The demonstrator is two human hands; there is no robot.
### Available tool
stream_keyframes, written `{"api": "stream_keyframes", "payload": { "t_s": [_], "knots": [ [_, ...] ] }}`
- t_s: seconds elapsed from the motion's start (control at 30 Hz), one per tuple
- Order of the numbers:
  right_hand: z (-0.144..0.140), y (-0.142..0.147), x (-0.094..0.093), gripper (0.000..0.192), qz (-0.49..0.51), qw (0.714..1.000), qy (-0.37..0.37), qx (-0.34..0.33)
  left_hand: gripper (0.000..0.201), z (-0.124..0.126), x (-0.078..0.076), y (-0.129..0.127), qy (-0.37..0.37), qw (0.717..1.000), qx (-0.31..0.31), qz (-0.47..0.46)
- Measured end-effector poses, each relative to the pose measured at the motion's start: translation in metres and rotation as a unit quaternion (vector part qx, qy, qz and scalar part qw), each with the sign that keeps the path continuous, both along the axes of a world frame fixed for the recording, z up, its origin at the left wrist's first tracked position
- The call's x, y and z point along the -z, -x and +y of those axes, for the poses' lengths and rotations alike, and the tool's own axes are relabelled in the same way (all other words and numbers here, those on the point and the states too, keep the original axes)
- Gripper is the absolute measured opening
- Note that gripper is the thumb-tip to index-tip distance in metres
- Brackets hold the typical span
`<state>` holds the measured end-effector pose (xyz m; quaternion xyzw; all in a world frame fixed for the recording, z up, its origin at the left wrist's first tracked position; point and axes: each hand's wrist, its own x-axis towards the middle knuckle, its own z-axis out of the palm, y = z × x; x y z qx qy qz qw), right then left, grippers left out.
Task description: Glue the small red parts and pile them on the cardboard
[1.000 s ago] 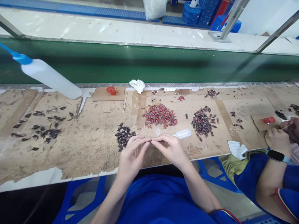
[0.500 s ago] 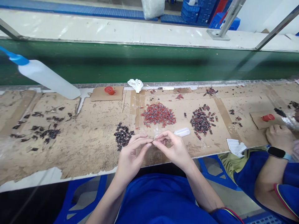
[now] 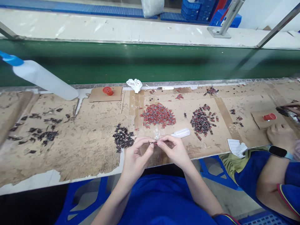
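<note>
Dark-reddish small part [image 3: 155, 142], pinched at its ends by thumb and forefinger of our left hand [image 3: 136, 156] and right hand [image 3: 173, 150], over cardboard [image 3: 91, 137]. We'd best align both ends, press lightly, steady our wrists.

One head-worn view, forward and down across the workbench [image 3: 89, 147].

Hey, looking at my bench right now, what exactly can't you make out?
- Head view: small part, mostly covered by the left hand and right hand.
- Head view: large bottle, nozzle tip cut off by the picture's left edge.
- Head view: pile of red pieces, overlapping and too small to count.
</note>
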<state>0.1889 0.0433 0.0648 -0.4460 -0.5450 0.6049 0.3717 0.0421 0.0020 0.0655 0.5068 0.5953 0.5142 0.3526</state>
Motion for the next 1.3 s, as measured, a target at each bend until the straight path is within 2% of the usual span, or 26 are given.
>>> {"api": "stream_keyframes", "payload": {
  "t_s": [0.17, 0.4, 0.5, 0.7, 0.83, 0.9, 0.93, 1.0, 1.07, 1.13, 1.23, 1.3],
  "knots": [
    [-0.007, -0.002, -0.003, 0.018, -0.011, 1.0, -0.02, 0.007, 0.01, 0.001, -0.002, -0.004, 0.006, 1.0, -0.02, -0.01],
    [-0.006, 0.001, 0.003, 0.019, 0.063, 0.996, 0.067, 0.019, 0.012, 0.001, -0.001, -0.009, 0.051, 0.994, -0.037, -0.085],
    [-0.007, 0.001, 0.006, 0.02, 0.06, 0.995, 0.073, 0.029, 0.014, 0.001, 0.002, -0.01, 0.069, 0.992, -0.026, -0.101],
    [-0.009, -0.002, -0.001, 0.018, -0.03, 0.998, -0.011, 0.059, 0.014, 0.003, 0.008, -0.016, 0.037, 0.999, -0.012, -0.023],
    [-0.003, -0.013, 0.002, 0.019, -0.102, 0.989, -0.071, 0.078, 0.021, 0.003, 0.012, -0.018, 0.028, 0.997, 0.062, 0.033],
    [0.003, -0.028, 0.006, 0.021, -0.146, 0.975, -0.103, 0.128, 0.028, 0.004, 0.015, -0.011, 0.018, 0.994, 0.064, 0.087],
    [0.007, -0.038, 0.008, 0.022, -0.174, 0.963, -0.122, 0.167, 0.029, 0.005, 0.016, -0.004, 0.013, 0.991, 0.043, 0.126],
    [0.013, -0.059, 0.013, 0.025, -0.254, 0.915, -0.174, 0.261, 0.022, 0.009, 0.022, 0.015, 0.007, 0.975, -0.029, 0.219],
    [0.018, -0.078, 0.016, 0.032, -0.343, 0.861, -0.223, 0.302, 0.02, 0.015, 0.028, 0.039, 0.015, 0.945, -0.085, 0.315],
    [0.022, -0.091, 0.019, 0.039, -0.401, 0.837, -0.278, 0.245, 0.027, 0.021, 0.035, 0.059, 0.014, 0.921, -0.098, 0.376],
    [0.026, -0.097, 0.024, 0.039, -0.433, 0.835, -0.329, 0.083, 0.025, 0.029, 0.042, 0.077, 0.022, 0.905, -0.072, 0.418],
    [0.029, -0.095, 0.025, 0.032, -0.434, 0.836, -0.335, 0.021, 0.021, 0.033, 0.046, 0.08, 0.04, 0.901, -0.058, 0.428]
  ]
}}
